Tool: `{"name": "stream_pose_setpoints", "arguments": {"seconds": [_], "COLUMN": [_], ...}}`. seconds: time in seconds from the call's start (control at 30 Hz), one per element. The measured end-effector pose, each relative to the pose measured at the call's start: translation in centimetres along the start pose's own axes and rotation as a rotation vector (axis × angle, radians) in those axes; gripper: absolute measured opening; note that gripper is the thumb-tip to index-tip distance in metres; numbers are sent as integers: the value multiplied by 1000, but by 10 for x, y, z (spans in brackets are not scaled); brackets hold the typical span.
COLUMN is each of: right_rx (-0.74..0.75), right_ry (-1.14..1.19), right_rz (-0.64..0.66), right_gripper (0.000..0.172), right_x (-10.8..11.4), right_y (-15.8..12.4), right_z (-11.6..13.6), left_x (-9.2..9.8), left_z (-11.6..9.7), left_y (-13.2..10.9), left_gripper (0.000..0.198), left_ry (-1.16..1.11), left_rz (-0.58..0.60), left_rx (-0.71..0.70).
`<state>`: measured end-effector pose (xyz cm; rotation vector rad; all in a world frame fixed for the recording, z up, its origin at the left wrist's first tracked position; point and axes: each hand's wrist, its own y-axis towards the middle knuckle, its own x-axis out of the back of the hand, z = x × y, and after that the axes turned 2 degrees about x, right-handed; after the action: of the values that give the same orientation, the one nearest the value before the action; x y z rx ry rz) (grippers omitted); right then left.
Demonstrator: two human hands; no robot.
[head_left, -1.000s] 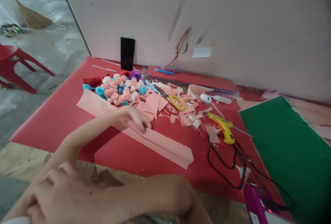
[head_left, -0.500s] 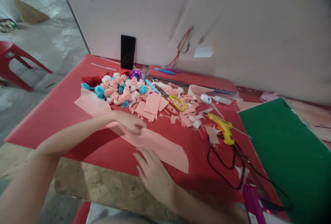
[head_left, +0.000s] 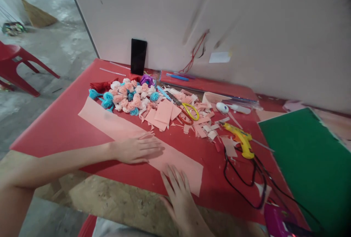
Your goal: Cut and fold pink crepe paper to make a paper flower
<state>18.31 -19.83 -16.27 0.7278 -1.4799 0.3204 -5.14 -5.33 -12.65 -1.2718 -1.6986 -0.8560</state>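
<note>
Two bare hands work at the lower centre of the frame: the left hand (head_left: 138,149) lies palm down and flat, fingers straight and close together, on a long strip of pink paper (head_left: 175,156); the right hand (head_left: 179,193) has its fingers stretched and slightly spread, fingertips at the strip's lower edge. Neither grips anything. The strip slants from left of centre down to the lower centre-right.

Just above it, mid-frame, are cut pink pieces (head_left: 164,112), scissors (head_left: 191,111) with one yellow and one red handle loop, and a cluster of crepe flowers (head_left: 137,98) in pink, white, blue and purple. Right of centre lies a yellow glue gun (head_left: 241,140); any marking on it is too small to read. So is any writing on the white slip (head_left: 219,57) stuck to the pale panel (head_left: 260,29) at upper right. A dark-screened phone (head_left: 138,56) leans there, upper centre-left.

Red sheeting (head_left: 68,120) covers the tabletop, with a bare, stained brown edge (head_left: 109,193) below. A green board (head_left: 304,156) fills the lower right. At upper left, a red stool (head_left: 19,61) and a broom (head_left: 41,14) stand on a grey, patchy floor (head_left: 71,29).
</note>
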Motion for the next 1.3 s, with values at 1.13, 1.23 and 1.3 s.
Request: {"name": "stream_pose_setpoints", "arguments": {"seconds": [1.13,1.23,1.3], "right_rx": [27,29,28], "right_ry": [9,20,20], "right_rz": [-75,-77,-98], "right_gripper": [61,59,58], "right_x": [-3,-5,-6], "right_y": [-14,-14,-14], "right_z": [-21,-22,-22], "left_x": [107,141,160], "left_z": [52,61,70], "left_y": [-68,-65,-59], "left_gripper": [32,37,40], "left_ry": [28,26,-6], "left_rz": [41,-18,-4], "left_rx": [1287,1279,1246]}}
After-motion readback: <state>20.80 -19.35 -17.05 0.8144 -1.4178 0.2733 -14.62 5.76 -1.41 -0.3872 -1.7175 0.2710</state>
